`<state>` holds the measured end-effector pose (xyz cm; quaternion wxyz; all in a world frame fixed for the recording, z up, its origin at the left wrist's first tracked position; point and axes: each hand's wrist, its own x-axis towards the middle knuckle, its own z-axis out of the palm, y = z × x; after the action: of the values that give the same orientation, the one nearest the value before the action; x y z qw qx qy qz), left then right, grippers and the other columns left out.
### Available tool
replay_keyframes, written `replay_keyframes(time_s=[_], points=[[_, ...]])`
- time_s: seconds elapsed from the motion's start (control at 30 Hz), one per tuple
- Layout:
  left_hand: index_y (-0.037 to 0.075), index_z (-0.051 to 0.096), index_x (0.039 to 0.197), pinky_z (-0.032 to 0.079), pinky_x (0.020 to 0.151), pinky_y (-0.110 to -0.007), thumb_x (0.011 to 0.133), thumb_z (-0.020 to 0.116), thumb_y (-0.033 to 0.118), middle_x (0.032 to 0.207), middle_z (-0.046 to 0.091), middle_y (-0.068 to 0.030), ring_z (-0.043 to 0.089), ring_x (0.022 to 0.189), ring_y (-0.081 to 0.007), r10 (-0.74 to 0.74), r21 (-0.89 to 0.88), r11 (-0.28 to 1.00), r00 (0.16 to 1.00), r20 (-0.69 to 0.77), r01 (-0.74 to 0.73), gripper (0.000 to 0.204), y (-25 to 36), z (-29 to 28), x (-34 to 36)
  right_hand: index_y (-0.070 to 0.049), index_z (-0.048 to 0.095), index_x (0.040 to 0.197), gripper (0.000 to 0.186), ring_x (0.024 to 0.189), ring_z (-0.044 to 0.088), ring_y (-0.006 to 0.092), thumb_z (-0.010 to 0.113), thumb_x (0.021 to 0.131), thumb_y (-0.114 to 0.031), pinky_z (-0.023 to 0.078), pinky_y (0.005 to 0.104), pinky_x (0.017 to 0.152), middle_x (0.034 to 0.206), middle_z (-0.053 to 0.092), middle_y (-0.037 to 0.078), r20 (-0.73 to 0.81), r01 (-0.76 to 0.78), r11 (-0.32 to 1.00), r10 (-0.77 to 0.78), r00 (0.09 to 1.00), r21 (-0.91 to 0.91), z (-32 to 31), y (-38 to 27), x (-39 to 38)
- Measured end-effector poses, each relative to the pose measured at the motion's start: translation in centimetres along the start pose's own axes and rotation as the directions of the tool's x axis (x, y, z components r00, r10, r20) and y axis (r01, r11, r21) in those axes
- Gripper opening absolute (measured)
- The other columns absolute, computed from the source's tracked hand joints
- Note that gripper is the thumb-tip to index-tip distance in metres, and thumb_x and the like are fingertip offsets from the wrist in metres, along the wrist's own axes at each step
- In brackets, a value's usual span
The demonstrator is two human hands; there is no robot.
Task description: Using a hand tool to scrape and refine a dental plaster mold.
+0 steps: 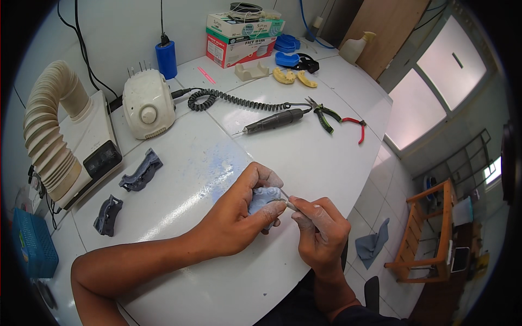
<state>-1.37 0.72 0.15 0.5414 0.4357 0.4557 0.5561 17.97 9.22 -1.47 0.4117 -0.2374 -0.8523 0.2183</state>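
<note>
Over the white table, my left hand (239, 209) is closed around a light blue plaster dental model (260, 202), with the thumb across its near side. Much of the model is hidden by the fingers. My right hand (324, 231) pinches a slim metal hand tool (291, 206), its end at the model's right edge beside my left thumb; the tip is hard to make out. Pale dust covers the fingers of both hands. Blue powder (217, 168) is scattered on the table just beyond my left hand.
A dark rotary handpiece (274, 120) lies beyond my hands, its coiled cord running to a control box (148, 106). Pliers (324, 115) rest to its right. At left are a ribbed suction hose (46, 130), two dark grey pieces (142, 171) and a blue basket (35, 242). Mask boxes (239, 50) stand behind.
</note>
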Motion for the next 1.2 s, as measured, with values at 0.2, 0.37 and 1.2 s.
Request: replay_keyframes(time_s=[0.2,0.37,1.2], points=[[0.005,0.045,0.129,0.052,0.08,-0.029,0.108,0.064,0.012,0.111,0.057,-0.0058,0.061,0.094,-0.0102,-0.003,-0.005,1.0,1.0,-0.009,0.003,0.029,0.09,0.16,-0.04,-0.003,0.081,0.117,0.029,0.06,0.061,0.0142,0.083,0.088,0.0,0.046,0.0276,0.053,0.079,0.065,0.009,-0.004,-0.004,1.0,0.004,1.0,0.008,-0.01,-0.11,0.03],[0.004,0.045,0.126,0.053,0.081,-0.03,0.108,0.064,0.012,0.108,0.057,-0.006,0.061,0.093,-0.0104,0.018,0.011,1.0,1.0,0.005,-0.018,0.027,-0.02,0.06,0.02,-0.003,0.081,0.118,0.029,0.06,0.061,0.0139,0.083,0.088,0.001,0.046,0.0274,0.053,0.079,0.064,0.009,-0.001,-0.003,1.0,0.003,1.0,0.01,-0.1,-0.12,0.01],[0.004,0.045,0.122,0.052,0.08,-0.03,0.109,0.064,0.013,0.103,0.058,-0.0055,0.06,0.09,-0.0105,0.023,0.025,0.999,1.0,-0.006,-0.023,0.024,-0.1,0.02,0.04,-0.003,0.081,0.117,0.033,0.06,0.063,0.0138,0.084,0.085,0.002,0.046,0.0272,0.053,0.08,0.066,0.009,-0.027,0.03,0.999,-0.031,0.999,-0.015,0.13,-0.11,-0.03]])
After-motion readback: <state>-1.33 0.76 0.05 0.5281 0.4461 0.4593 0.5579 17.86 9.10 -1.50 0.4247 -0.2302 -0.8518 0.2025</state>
